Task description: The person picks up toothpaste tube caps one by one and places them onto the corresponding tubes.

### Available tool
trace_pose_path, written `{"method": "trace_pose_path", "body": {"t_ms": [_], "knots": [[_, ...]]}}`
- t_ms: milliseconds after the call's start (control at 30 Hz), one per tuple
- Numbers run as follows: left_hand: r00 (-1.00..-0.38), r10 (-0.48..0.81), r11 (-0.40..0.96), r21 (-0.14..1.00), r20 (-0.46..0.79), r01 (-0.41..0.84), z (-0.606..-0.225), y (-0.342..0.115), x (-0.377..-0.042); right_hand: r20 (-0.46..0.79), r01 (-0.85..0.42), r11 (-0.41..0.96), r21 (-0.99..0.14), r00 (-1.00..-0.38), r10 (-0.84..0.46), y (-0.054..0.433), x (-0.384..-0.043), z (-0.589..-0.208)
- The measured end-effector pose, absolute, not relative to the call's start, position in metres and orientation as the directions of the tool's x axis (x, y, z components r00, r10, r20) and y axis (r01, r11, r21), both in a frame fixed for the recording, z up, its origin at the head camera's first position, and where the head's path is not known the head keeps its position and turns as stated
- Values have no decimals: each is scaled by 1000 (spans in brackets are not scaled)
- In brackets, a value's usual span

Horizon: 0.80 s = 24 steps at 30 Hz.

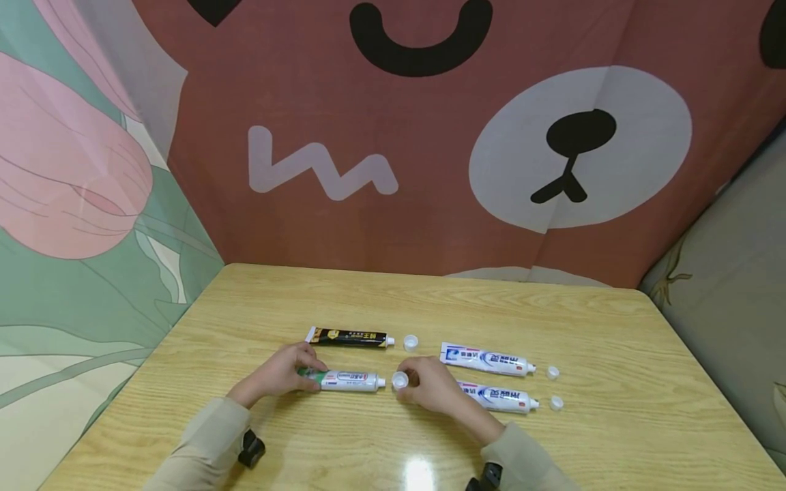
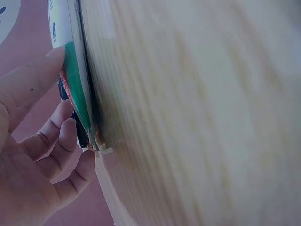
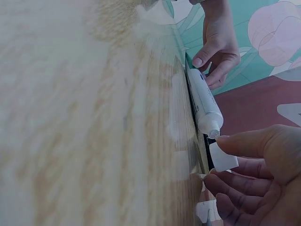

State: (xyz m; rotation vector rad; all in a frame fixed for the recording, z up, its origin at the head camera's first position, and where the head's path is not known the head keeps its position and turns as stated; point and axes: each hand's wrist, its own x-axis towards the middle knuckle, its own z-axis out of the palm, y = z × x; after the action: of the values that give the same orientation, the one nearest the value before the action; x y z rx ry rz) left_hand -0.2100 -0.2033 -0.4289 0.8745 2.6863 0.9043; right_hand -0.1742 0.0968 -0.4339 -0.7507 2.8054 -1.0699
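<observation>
My left hand (image 1: 290,369) holds the green-and-white toothpaste tube (image 1: 353,382) by its tail end, thumb on one side and fingers on the other. The tube lies flat on the table, its uncapped nozzle pointing right. Between thumb and fingers, my right hand (image 1: 434,386) pinches a white toothpaste cap (image 1: 400,380) just beyond that nozzle. In the right wrist view the cap (image 3: 223,157) stands close to the nozzle (image 3: 214,133), with the thumb on its near side. Part of a blue-and-white tube (image 1: 499,397) is hidden behind the right hand.
A black toothpaste tube (image 1: 351,337) lies farther back, with a loose white cap (image 1: 411,342) beside its nozzle. Another blue-and-white tube (image 1: 488,359) lies at the right. Two white caps, one far (image 1: 552,372) and one near (image 1: 557,403), sit right of the blue-and-white tubes.
</observation>
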Motion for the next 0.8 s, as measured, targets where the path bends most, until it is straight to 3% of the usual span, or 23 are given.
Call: {"method": "trace_pose_path", "body": {"t_ms": [267,800], "knots": [[-812,584,655,578,22,487,-429,-203,-211,104,-400,653,-644,-891,-442,95,-175,-432],[-835,550,699,548,-1,459,-427,-200,-210,155,-482,708,-517,-866,-476,84,-179,-434]]}}
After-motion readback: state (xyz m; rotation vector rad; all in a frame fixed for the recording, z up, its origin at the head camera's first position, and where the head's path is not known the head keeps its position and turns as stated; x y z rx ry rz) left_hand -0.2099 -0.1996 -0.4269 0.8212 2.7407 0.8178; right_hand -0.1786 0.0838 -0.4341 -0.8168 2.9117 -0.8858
